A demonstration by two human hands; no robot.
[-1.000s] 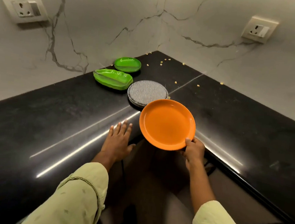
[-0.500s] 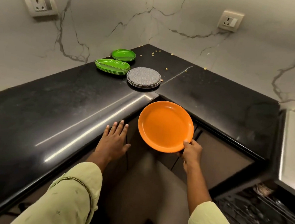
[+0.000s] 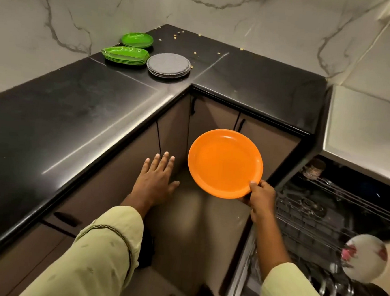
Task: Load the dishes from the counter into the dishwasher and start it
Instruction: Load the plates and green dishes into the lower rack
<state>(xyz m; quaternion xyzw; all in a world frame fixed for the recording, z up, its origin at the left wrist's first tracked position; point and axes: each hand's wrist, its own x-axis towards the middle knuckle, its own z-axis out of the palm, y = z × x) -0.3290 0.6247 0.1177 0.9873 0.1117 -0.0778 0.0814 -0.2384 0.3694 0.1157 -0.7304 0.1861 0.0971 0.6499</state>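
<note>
right hand [image 3: 261, 197], grip clamped on the near rim of the orange plate [image 3: 225, 163], is holding it in air left of the open dishwasher [image 3: 323, 218] | left hand [image 3: 156, 180] is hovering, grip apart, fingers straight

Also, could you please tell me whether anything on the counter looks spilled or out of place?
Yes: small yellowish crumbs lie scattered in the back corner of the black stone counter, some beside the stack of round grey plates.

Clearance by the dishwasher

Floor gap between cabinet doors [image 3: 266, 144] and dishwasher rack [image 3: 318, 227] is open, with orange plate [image 3: 225, 164] held over it. Rack middle looks free; white bowl [image 3: 365, 258] blocks its near right, dark cup [image 3: 313, 169] its back corner. Counter [image 3: 50, 136] walls the left
</note>
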